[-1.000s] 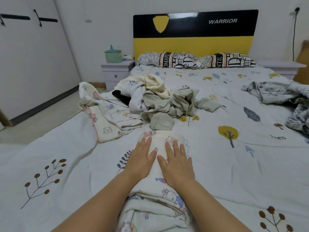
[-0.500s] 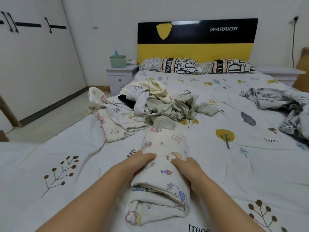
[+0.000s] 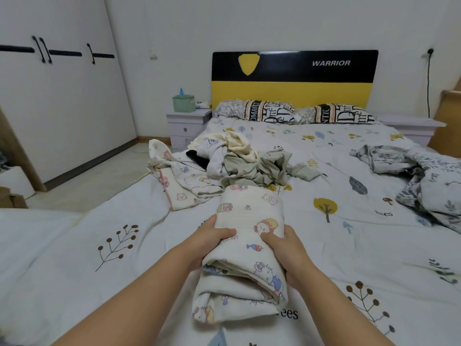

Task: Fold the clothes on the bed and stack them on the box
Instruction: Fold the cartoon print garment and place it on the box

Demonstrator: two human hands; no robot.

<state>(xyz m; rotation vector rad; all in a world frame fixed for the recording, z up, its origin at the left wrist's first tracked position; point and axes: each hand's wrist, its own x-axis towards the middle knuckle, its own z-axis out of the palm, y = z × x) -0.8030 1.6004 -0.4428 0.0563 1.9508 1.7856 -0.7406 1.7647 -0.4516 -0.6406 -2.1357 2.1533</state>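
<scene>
Both hands grip the folded cartoon-print cloth (image 3: 245,248) from its sides: left hand (image 3: 209,242) and right hand (image 3: 287,250), thumbs on top, fingers curled under. Cloth sits at the bed's (image 3: 74,258) near end, long axis toward the headboard (image 3: 294,78). Unfolded clothes pile (image 3: 239,161) lies just beyond it. Crumpled grey blanket (image 3: 424,176) far right.

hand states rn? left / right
Left hand: closed, fingers gripping the left edge of the folded cartoon-print cloth.
Right hand: closed, gripping the same cloth's right edge.
</scene>
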